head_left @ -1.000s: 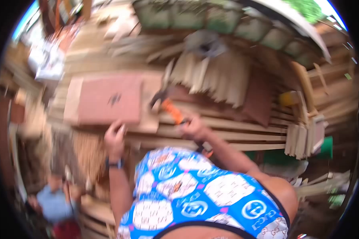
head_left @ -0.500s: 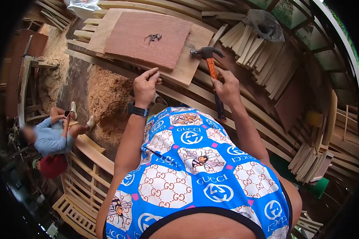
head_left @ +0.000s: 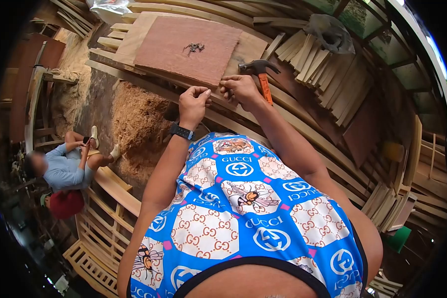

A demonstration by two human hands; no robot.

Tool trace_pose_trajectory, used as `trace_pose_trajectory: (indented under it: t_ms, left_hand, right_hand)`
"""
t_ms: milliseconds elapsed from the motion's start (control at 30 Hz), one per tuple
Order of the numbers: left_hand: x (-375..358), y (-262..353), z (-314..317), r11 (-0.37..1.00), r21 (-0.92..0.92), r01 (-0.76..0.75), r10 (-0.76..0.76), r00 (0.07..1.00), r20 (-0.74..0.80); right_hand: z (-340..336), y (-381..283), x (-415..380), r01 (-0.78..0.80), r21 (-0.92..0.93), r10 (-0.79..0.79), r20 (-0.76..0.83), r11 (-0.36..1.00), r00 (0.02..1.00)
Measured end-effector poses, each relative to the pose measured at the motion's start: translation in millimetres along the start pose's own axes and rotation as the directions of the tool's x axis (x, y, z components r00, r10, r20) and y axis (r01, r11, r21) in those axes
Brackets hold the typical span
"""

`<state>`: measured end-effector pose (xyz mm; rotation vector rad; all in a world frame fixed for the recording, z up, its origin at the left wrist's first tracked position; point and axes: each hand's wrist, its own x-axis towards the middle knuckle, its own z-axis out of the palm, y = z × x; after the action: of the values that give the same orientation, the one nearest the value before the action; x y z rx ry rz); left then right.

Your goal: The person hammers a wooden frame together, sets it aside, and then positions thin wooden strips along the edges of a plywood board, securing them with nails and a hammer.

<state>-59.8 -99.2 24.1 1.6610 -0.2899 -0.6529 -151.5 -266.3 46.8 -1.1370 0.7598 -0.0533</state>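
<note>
My left hand (head_left: pixel 193 105), with a dark watch on its wrist, has thumb and forefinger pressed together just below the near edge of the reddish plywood sheet (head_left: pixel 179 59). Whatever may be in that pinch is too small to make out. Close to its right is my right hand (head_left: pixel 242 91), fingers curled together at the sheet's near right corner; their contents are hidden. Behind this hand lies a claw hammer (head_left: pixel 264 88) with an orange handle, its lower part covered by my forearm. A small heap of nails (head_left: pixel 193 48) rests on the plywood.
A paler board (head_left: pixel 251 47) lies under the plywood, on long planks. Wood strips (head_left: pixel 303 54) and a clear plastic bag (head_left: pixel 330 32) are at the right. Sawdust (head_left: pixel 136 124) covers the floor at left, near a seated person (head_left: pixel 67 164) and a slatted wooden frame (head_left: pixel 109 208).
My right hand has let go of the hammer and moved left towards my left hand. The hammer stays behind on the boards. My left hand has shifted slightly right.
</note>
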Motion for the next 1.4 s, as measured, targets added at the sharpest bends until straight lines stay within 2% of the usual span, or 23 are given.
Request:
trace_pose_trajectory:
  t_ms: [200,500,633,700,733,767,800,833,900,933,967,1000,1033,1100,1167,1367,1400]
  left_hand:
    - [0.6,-0.3,-0.3,0.999,0.045,-0.015,0.015,1.000,-0.001]
    - [-2.1,-2.6,-7.7,0.996,-0.091,0.020,-0.016,0.999,0.047]
    - [-6.7,4.0,-11.4,0.997,-0.068,-0.022,0.027,0.996,0.083]
    - [-7.8,10.0,-11.8,0.996,-0.085,-0.017,0.025,0.995,0.092]
    - [-7.1,13.3,-11.6,0.988,0.026,-0.152,0.151,0.988,0.023]
    - [-5.6,17.2,-12.2,0.950,0.147,-0.274,0.281,0.959,-0.031]
    - [-6.1,28.2,-12.1,0.910,0.198,-0.364,0.375,0.927,-0.021]
    - [-2.7,32.9,-13.4,0.912,0.202,-0.357,0.368,0.930,-0.019]
    - [6.8,36.6,-13.8,0.637,0.449,-0.627,0.678,0.732,0.062]
    - [7.2,35.5,-11.3,0.776,0.366,-0.514,0.545,0.838,0.021]
    - [12.1,30.1,-11.3,0.778,0.364,-0.512,0.537,0.843,0.037]
    - [19.3,26.8,-11.5,0.708,0.397,-0.584,0.605,0.792,0.086]
    - [24.1,23.2,-11.5,0.631,0.421,-0.652,0.666,0.733,0.139]
    - [23.5,18.6,-11.1,0.624,0.426,-0.655,0.657,0.735,0.168]
    - [20.7,17.2,-11.3,0.620,0.453,-0.640,0.635,0.749,0.189]
    - [26.1,9.5,-6.2,0.624,0.478,-0.618,0.634,0.758,0.152]
    - [26.5,8.3,-4.9,0.615,0.493,-0.615,0.642,0.754,0.139]
  right_hand:
    - [0.0,-2.9,-6.0,0.015,-0.059,-0.014,0.007,0.998,1.000]
    - [3.9,-6.9,-14.4,0.005,-0.162,0.002,0.042,0.987,0.999]
    - [-0.4,-3.9,-13.1,0.005,-0.138,0.004,0.062,0.990,0.998]
    - [-4.6,-2.8,-16.9,-0.011,-0.051,0.015,0.090,0.999,0.996]
    - [-7.3,-0.2,-22.2,-0.017,-0.048,0.021,0.089,0.999,0.996]
    - [-11.1,2.5,-30.0,0.076,-0.072,-0.072,0.048,0.995,0.996]
    - [-15.7,5.2,-38.5,0.164,-0.099,-0.164,0.010,0.981,0.986]
    - [-22.6,6.0,-47.5,0.157,-0.094,-0.156,0.009,0.983,0.988]
    - [-41.9,5.8,-66.3,0.279,-0.271,-0.311,-0.085,0.921,0.947]
    - [-51.0,7.7,-74.7,0.308,-0.478,-0.419,-0.144,0.823,0.896]
    - [-60.5,10.5,-82.0,0.296,-0.664,-0.529,-0.176,0.686,0.830]
    - [-69.6,15.4,-85.0,0.271,-0.756,-0.596,-0.189,0.595,0.781]
    - [-77.3,20.1,-90.4,0.259,-0.754,-0.592,-0.207,0.604,0.779]
    - [-86.7,26.1,-102.4,0.193,-0.806,-0.549,-0.186,0.559,0.815]
    - [-90.1,25.1,-112.0,0.010,-0.694,-0.254,-0.250,0.720,0.934]
    - [-92.8,46.5,-107.5,0.021,-0.637,-0.208,-0.221,0.770,0.953]
    - [-90.9,37.7,-110.5,-0.015,-0.422,-0.063,-0.170,0.906,0.983]
